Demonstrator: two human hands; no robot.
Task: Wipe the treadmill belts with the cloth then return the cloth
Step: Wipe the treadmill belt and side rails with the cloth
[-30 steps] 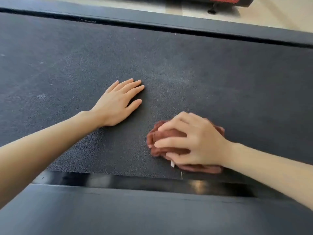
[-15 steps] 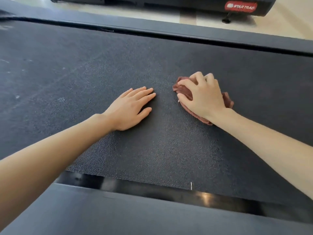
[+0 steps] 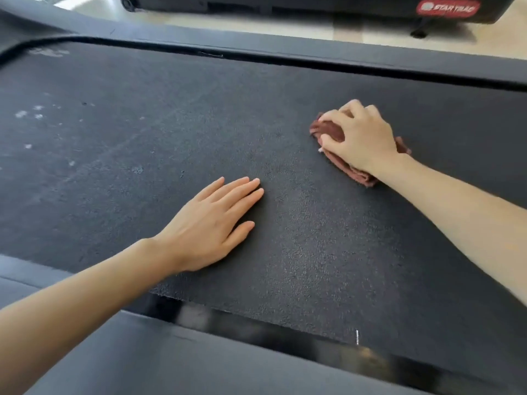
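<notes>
Dark, grainy treadmill belt across nearly the whole view, seen from one long side. On its far right part, bunched reddish-brown cloth, down on the belt and clenched under right hand: fingers curled over the wad's far edge, thumb hooked at the near one, loose folds sticking out by the wrist. Nearer and to the left, left hand, grasping nothing, fingers straight and together, palm laid flat on the belt, well apart from the cloth. Further left, pale specks and smudges scattered over the belt. Beyond, far side rail; closest to the camera, near side rail, with glossy black strip between it and the belt's edge. At top, pale floor and neighbouring machine with a red label.

Looks like mid-wipe, with the speckled left stretch not yet cleaned and the cloth's return not yet begun.

Could go wrong in several ways. With so small a wad, may skip bands of belt between strokes. With folds trailing at the wrist, may let the cloth unroll and drag rather than scrub. With weight on the flat left palm, may shift the belt if it runs free, spoiling the stroke. Close to the far rail, may snag a fold in the gap at the belt's edge.
</notes>
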